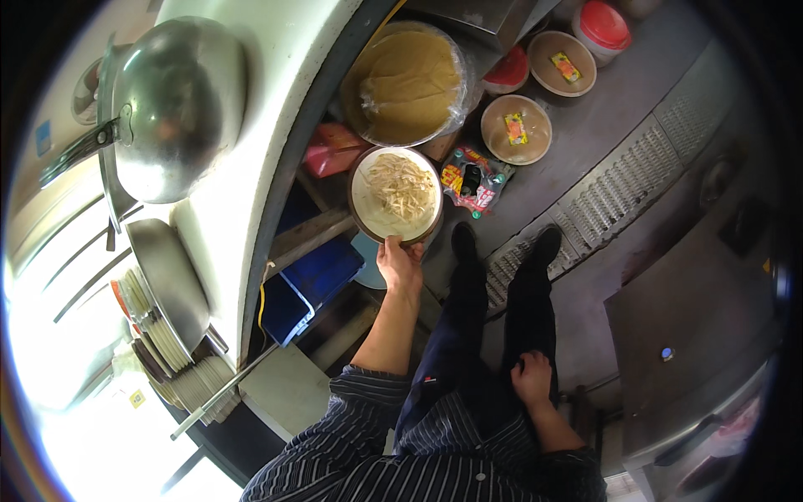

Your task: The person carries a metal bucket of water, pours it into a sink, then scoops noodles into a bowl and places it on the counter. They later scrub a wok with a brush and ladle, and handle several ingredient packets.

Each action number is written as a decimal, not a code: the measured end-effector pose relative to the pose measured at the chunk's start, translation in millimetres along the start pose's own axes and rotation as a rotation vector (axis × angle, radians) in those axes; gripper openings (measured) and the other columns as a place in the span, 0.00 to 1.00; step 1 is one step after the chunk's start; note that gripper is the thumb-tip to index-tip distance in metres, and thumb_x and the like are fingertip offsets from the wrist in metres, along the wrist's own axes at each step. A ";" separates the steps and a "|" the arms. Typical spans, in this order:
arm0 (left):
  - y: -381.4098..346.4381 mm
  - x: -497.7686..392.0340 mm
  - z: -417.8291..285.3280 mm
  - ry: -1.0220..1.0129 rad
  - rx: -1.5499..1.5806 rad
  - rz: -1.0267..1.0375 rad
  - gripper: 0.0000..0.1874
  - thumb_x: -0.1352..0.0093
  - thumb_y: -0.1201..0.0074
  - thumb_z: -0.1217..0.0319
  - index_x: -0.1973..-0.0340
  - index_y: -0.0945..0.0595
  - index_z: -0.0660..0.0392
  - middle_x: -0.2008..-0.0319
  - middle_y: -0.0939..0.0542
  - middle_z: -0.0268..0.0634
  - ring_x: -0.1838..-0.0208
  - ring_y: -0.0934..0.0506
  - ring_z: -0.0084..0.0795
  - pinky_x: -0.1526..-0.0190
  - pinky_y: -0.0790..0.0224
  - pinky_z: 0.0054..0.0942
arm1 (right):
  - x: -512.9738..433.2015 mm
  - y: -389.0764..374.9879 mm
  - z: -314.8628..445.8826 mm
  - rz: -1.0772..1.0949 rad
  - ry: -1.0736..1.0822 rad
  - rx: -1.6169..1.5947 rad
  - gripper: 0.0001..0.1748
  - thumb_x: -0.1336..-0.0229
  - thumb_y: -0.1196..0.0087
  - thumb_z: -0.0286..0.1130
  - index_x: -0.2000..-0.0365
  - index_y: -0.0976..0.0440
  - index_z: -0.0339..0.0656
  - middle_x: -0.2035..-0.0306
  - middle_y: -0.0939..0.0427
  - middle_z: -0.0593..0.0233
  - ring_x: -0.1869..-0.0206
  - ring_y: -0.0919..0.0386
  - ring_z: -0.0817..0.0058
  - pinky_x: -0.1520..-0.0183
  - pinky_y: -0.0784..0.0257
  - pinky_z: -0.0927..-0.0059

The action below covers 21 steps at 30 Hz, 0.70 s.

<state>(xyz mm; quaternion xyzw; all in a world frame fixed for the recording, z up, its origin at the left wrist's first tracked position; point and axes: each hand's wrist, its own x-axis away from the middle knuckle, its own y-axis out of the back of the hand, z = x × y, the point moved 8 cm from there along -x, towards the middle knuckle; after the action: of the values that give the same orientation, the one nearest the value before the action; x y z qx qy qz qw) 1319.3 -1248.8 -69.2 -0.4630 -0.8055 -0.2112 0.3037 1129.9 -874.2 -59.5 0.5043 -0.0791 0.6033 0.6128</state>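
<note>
My left hand (400, 267) grips the near rim of a round bowl (369, 219) with a pale inside and a brown outer edge. Shredded pale food strips (403, 188) lie in the bowl. My right hand (533, 378) hangs by my right thigh, its fingers curled; whether anything is in it cannot be seen. Just beyond the bowl stands a large round container (411, 81) with a yellowish-brown content under clear plastic film. Right of the bowl, a plastic-wrapped pack of bottles (473, 181) is on the floor.
Two brown round tubs (516, 130) (561, 64) with yellow packets stand on the floor, near a red-lidded bucket (603, 28). A metal drain grate (618, 182) crosses the floor. A blue crate (313, 282) is under the counter at left; a wok (182, 106) and stacked plates (194, 383) stand above.
</note>
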 end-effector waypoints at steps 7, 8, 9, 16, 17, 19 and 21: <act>-9.9 -23.0 -1.7 0.005 -0.005 -0.062 0.09 0.31 0.54 0.74 0.55 0.26 0.58 0.65 0.21 0.40 0.74 0.23 0.31 0.74 0.27 0.26 | -1.4 2.7 2.0 -0.021 0.036 -0.003 0.14 0.49 0.42 0.33 0.62 0.21 0.38 0.53 0.22 0.53 0.49 0.26 0.50 0.47 0.30 0.50; -11.3 -24.7 -1.1 0.020 -0.018 -0.060 0.10 0.31 0.55 0.73 0.55 0.26 0.58 0.66 0.20 0.39 0.74 0.23 0.30 0.75 0.28 0.25 | -1.5 3.6 2.2 -0.031 0.037 -0.003 0.14 0.49 0.41 0.33 0.62 0.21 0.38 0.53 0.22 0.53 0.50 0.26 0.50 0.47 0.30 0.50; -10.5 -25.5 -1.6 0.021 -0.026 -0.078 0.10 0.30 0.55 0.72 0.55 0.26 0.58 0.66 0.20 0.39 0.74 0.23 0.30 0.75 0.29 0.25 | -1.9 4.7 2.4 -0.042 0.037 -0.003 0.13 0.49 0.41 0.33 0.62 0.21 0.38 0.53 0.22 0.53 0.50 0.26 0.50 0.47 0.29 0.50; -16.4 -28.1 -2.8 0.023 -0.059 -0.083 0.10 0.30 0.55 0.71 0.55 0.25 0.58 0.65 0.21 0.38 0.72 0.24 0.28 0.74 0.30 0.25 | -0.9 6.6 -0.6 -0.029 0.010 -0.020 0.13 0.49 0.41 0.32 0.62 0.21 0.39 0.53 0.22 0.53 0.50 0.25 0.50 0.48 0.29 0.51; -16.2 -28.6 -3.6 0.018 -0.062 -0.090 0.10 0.30 0.55 0.71 0.55 0.25 0.58 0.65 0.21 0.38 0.72 0.24 0.28 0.74 0.31 0.25 | -0.9 5.6 -1.7 -0.020 0.003 -0.023 0.13 0.49 0.41 0.32 0.62 0.21 0.39 0.53 0.22 0.53 0.50 0.25 0.50 0.48 0.29 0.51; -15.9 -29.6 -4.5 0.015 -0.050 -0.089 0.10 0.30 0.55 0.71 0.55 0.25 0.58 0.65 0.21 0.38 0.72 0.24 0.28 0.73 0.31 0.25 | -0.9 3.2 -4.5 -0.011 -0.006 -0.028 0.13 0.49 0.41 0.32 0.62 0.21 0.38 0.53 0.22 0.53 0.50 0.25 0.50 0.47 0.29 0.51; -16.2 -29.7 -4.7 0.007 -0.024 -0.078 0.10 0.30 0.55 0.70 0.55 0.25 0.58 0.64 0.21 0.39 0.72 0.23 0.29 0.74 0.32 0.25 | -0.3 1.0 -8.5 -0.017 -0.011 -0.030 0.13 0.49 0.41 0.31 0.62 0.21 0.38 0.53 0.22 0.53 0.50 0.25 0.50 0.47 0.29 0.51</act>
<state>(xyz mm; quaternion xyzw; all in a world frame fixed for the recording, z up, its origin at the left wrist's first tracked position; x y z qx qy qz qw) 1318.0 -1277.9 -87.1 -0.4339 -0.8195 -0.2340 0.2924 1124.6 -868.6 -63.2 0.4990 -0.0873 0.5940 0.6250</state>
